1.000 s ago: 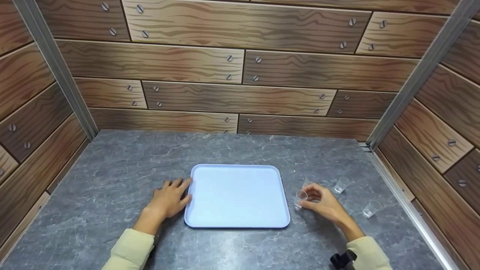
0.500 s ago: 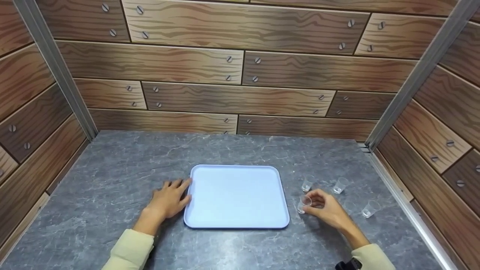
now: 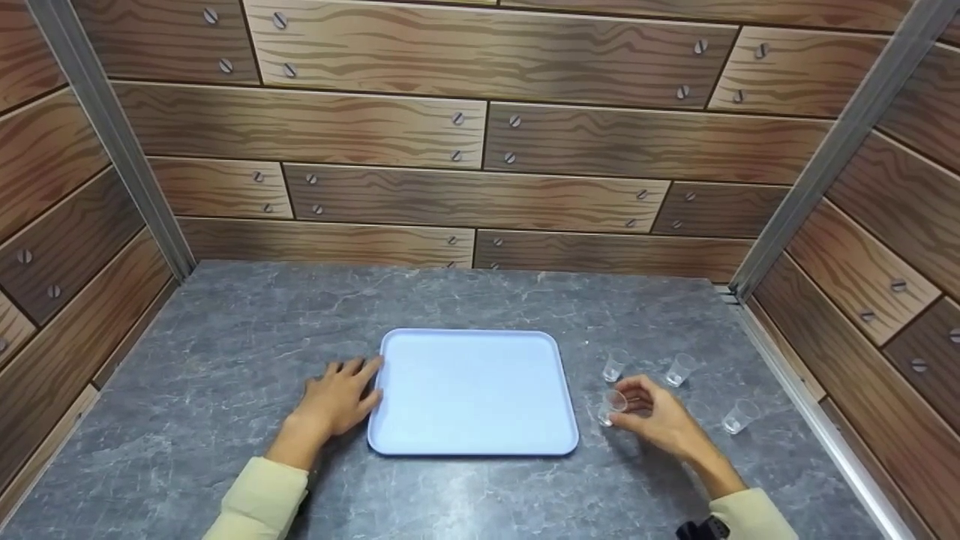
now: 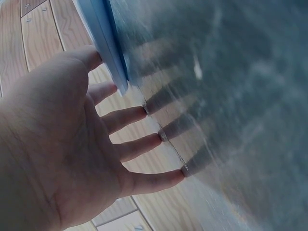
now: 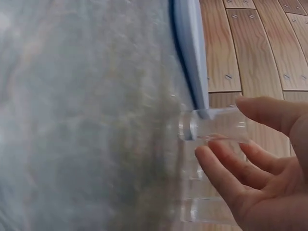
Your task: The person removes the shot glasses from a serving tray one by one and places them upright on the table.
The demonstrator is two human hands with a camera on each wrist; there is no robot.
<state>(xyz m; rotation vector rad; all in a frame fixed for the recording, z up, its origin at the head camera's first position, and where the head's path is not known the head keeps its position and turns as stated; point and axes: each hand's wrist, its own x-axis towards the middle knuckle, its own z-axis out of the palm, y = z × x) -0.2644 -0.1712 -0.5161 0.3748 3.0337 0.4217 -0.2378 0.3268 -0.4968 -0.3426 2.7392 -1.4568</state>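
Note:
My left hand (image 3: 335,401) rests with spread fingers on the table, thumb and index finger touching the left edge of a light blue tray (image 3: 474,390). The left wrist view shows the fingertips (image 4: 161,137) on the tabletop beside the tray's edge. Right of the tray, my right hand (image 3: 661,420) holds a small clear cup (image 3: 608,412) between thumb and fingers. In the right wrist view this cup (image 5: 217,126) stands upright, its base at the tabletop, the thumb near its rim. Behind it is a second clear cup (image 3: 614,366).
Farther right stand two more clear cups, one at the back (image 3: 679,370) and one nearer the right side (image 3: 740,417). A faint clear outline between them is hard to make out. Wood-patterned walls (image 3: 480,135) and metal posts (image 3: 817,142) enclose the grey marbled table (image 3: 247,322).
My right hand has drawn slightly right and toward me, and the cup has shifted with it, away from the tray. The cup behind now shows more fully. My left hand and the tray stay put.

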